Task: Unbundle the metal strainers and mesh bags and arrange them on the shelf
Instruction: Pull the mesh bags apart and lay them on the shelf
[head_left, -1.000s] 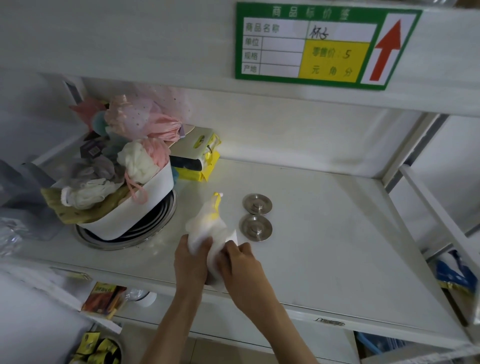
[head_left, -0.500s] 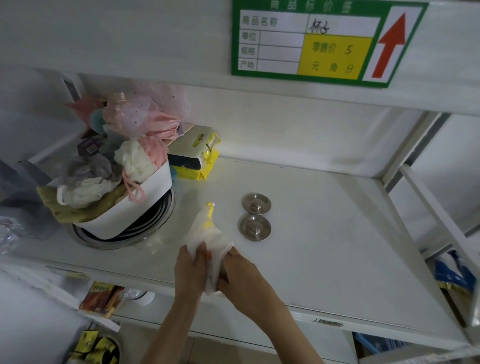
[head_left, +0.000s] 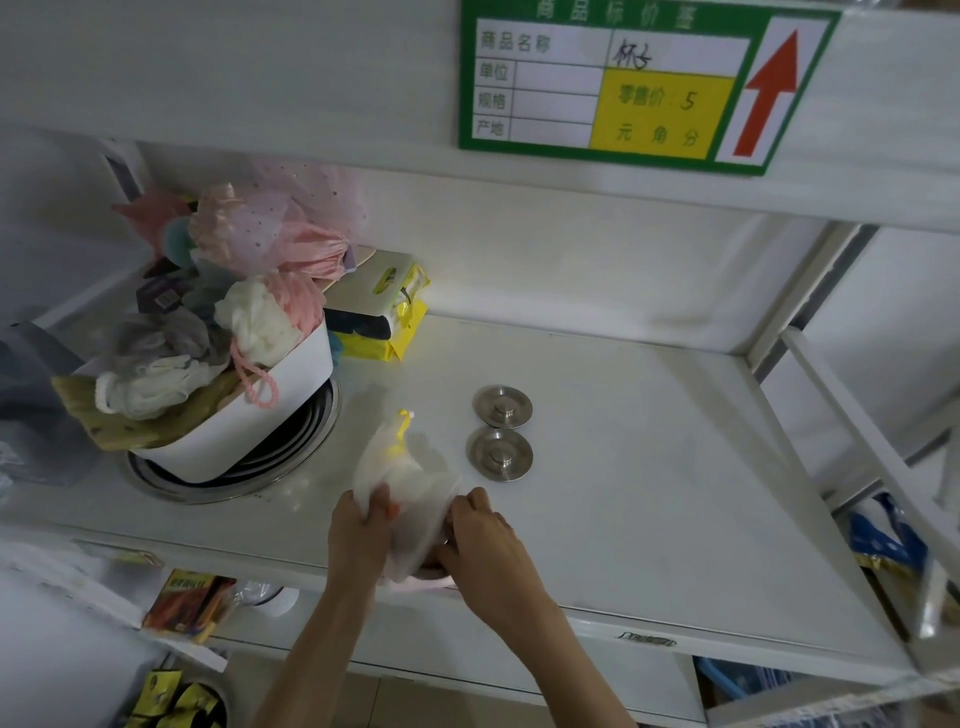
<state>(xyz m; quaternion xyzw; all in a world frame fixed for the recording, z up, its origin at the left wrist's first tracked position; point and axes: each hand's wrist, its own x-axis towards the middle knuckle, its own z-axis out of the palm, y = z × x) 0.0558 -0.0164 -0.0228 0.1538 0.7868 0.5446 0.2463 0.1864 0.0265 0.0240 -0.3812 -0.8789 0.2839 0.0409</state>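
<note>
Both my hands on the white mesh-bag bundle w/ yellow tie (head_left: 402, 483), at front edge of the white shelf (head_left: 649, 493). Left hand (head_left: 358, 535): fingers pinched on bundle's left side. Right hand (head_left: 485, 543): fingers curled into lower right of bundle, gripping mesh; can't tell exactly what's under them. Yellow tie sticks up at far end, away from me.

Two round flat metal strainers (head_left: 501, 431) already out, one just behind the other, just right of bundle, not touching it.

Step in hand, my guess: peel one bag off the bundle. To do well: left hand anchors, right hand teases a single layer, slow pull toward me. Mesh snags easy, so no yanking. Keep bundle over shelf, not hanging past the edge. May need to slip the tie off first.

White tub of pastel bath puffs (head_left: 234, 415) sits well left; stay clear.
</note>
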